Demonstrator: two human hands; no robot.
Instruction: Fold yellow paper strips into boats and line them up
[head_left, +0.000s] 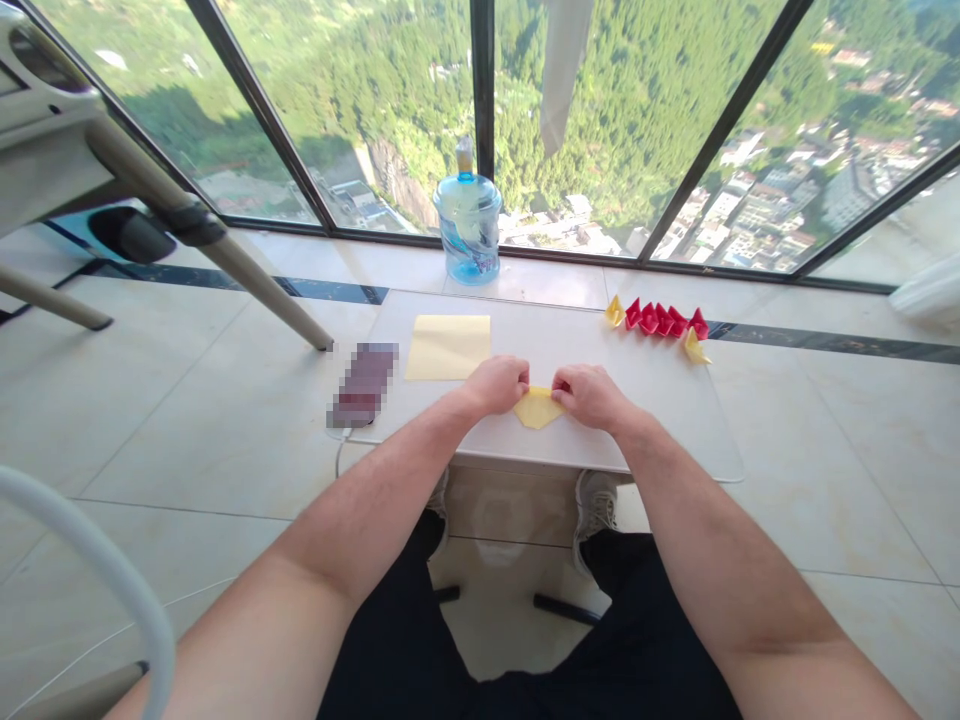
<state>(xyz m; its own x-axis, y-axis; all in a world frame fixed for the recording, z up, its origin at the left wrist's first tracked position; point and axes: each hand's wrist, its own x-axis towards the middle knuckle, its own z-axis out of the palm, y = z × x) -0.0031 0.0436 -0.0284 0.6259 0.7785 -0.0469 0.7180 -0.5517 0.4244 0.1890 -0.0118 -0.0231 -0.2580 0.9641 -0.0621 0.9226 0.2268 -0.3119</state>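
A partly folded piece of yellow paper [538, 411] lies at the front of the low white table, its lower corners angled in. My left hand [501, 384] pinches its upper left end, and my right hand [589, 394] pinches the upper right end. A folded strip runs along the top edge between my fingers. Beyond my left hand lies a flat stack or sheet of yellow paper [448, 347]. At the far right stand several red folded paper pieces [664, 320] in a row, with a yellow folded piece [615, 311] at the row's left and another yellow one [697, 348] in front.
The white table [420, 420] stands on a tiled floor. A blurred phone-like device [364, 385] with a white cable sits at its left. Behind the table, a blue water bottle [469, 230] stands by the windows. A chair-like frame leg [262, 290] reaches down at left.
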